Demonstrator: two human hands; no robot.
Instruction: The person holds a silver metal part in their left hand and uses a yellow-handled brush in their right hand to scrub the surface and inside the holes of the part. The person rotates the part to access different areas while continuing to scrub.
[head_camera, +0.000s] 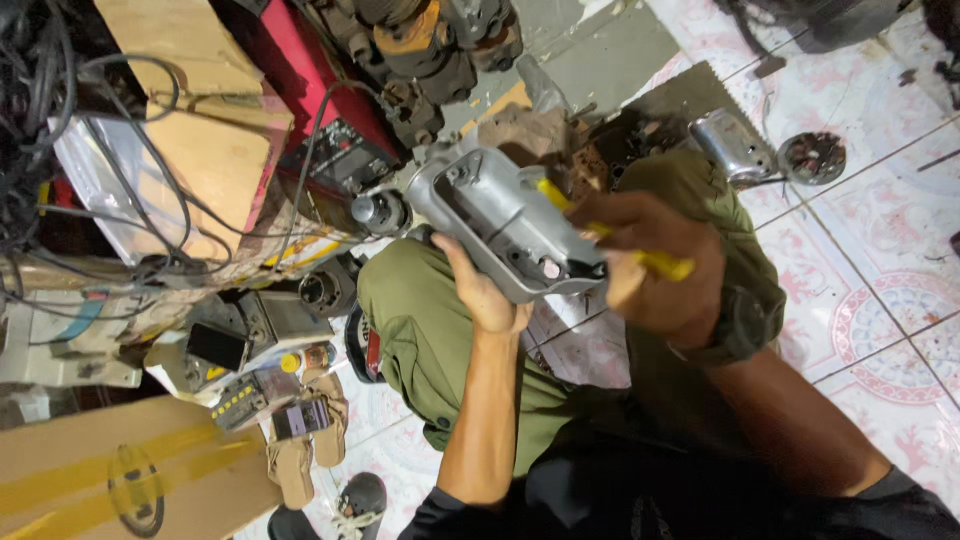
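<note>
Right hand (655, 270) grips yellow tool (650, 258) against grey housing (500, 220).

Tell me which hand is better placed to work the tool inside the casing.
Probably the right hand: it already holds the yellow-handled tool, tip at the open grey metal casing. The left hand is busy cradling the casing from below over the knees.

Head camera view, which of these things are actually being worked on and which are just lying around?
In hand:
- grey metal tool housing, held in the left hand
- yellow-handled tool, gripped by the right hand

Lying about:
- shiny metal cover on the tiled floor
- round dark disc
- wooden blocks
- cardboard box
- sandals
</note>
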